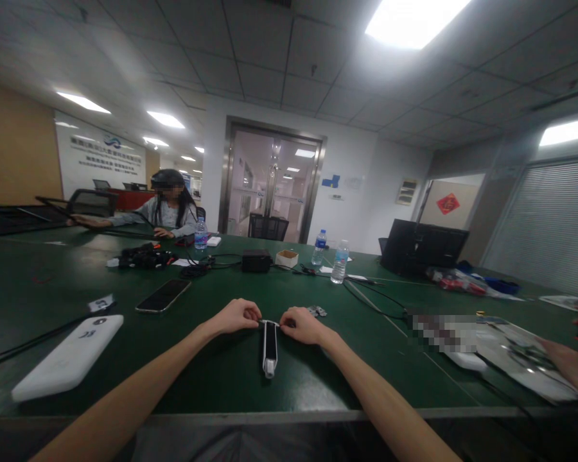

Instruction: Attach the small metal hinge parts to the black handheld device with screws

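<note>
A narrow black and white stick-shaped device (270, 346) lies on the green table (221, 378), pointing toward me. My left hand (238, 316) and my right hand (301, 325) meet at its far end, each with fingers pinched closed on that end. Small grey metal parts (318, 312) lie just beyond my right hand.
A white power bank (70, 356) and a black phone (164, 295) lie to the left. Cables, a black box (255, 261), water bottles (340, 262) and a black bag (421, 247) stand further back. A seated person (166, 212) is at far left; another person's hand (571, 366) at right.
</note>
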The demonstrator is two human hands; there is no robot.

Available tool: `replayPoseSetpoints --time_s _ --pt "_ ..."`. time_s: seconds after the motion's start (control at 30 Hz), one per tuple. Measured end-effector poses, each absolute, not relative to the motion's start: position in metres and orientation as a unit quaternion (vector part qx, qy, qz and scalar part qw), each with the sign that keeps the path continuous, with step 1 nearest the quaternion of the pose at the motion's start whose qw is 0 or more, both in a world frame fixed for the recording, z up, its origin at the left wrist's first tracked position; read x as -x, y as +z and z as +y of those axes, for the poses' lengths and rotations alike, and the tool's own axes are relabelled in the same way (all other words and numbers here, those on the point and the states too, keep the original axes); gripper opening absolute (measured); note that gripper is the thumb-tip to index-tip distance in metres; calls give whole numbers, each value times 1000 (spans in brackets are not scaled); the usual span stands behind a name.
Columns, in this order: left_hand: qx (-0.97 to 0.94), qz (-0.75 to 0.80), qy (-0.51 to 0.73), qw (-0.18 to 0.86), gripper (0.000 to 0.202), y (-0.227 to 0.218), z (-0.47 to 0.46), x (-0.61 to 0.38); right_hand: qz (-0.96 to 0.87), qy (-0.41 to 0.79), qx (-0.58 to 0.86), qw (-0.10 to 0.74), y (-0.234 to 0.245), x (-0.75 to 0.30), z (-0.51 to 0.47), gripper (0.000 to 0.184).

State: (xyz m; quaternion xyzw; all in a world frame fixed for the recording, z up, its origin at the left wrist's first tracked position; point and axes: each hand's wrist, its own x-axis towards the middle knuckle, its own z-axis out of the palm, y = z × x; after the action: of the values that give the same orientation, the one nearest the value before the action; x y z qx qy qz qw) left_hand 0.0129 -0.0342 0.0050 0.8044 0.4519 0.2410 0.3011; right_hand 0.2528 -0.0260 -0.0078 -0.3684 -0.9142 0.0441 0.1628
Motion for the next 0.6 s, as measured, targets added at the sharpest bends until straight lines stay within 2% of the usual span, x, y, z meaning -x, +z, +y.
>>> replayPoseSetpoints --time_s 0.6 --pt "-826 438 250 250 28 -2 -27 -10 -915 43 365 167 -12 -254 -22 16"
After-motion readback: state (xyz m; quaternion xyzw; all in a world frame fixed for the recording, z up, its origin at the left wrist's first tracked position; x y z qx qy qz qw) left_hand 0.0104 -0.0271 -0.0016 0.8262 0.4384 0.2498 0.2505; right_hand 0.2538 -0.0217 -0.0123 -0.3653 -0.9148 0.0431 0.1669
